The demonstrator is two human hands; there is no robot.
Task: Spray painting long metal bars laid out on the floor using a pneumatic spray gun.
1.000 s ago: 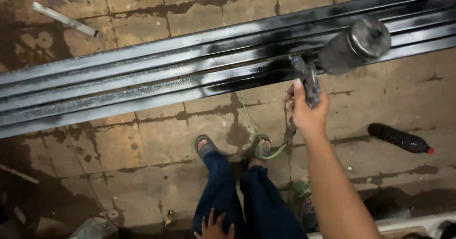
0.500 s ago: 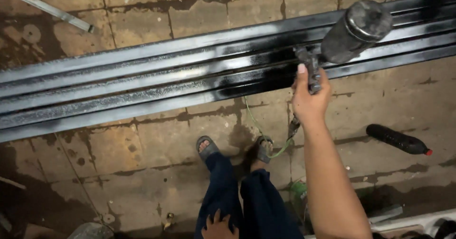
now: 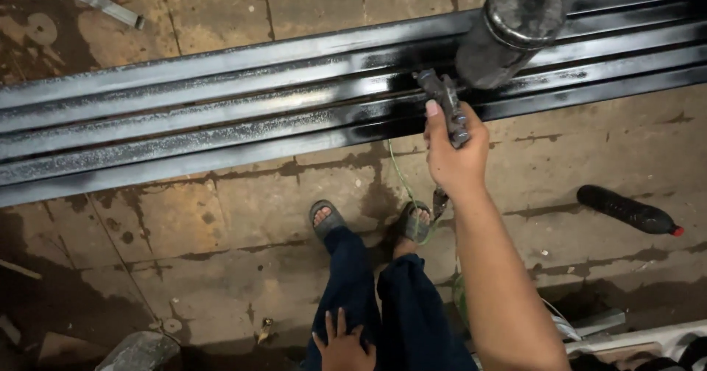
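Our right hand (image 3: 458, 157) grips the spray gun (image 3: 486, 54) over the black rails (image 3: 221, 120) on the floor; our left hand (image 3: 342, 341) rests open on our thigh. We keep the gun level, passes even.

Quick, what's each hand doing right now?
Left hand: open, fingers spread, resting on the thigh.
Right hand: closed around the spray gun handle.

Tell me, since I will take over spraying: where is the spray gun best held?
Probably by its handle, from below and behind, as the right hand does now. The spray gun carries a heavy cup on top and points at the black bars, so the handle under the body is the one free part, and the hose hangs clear.
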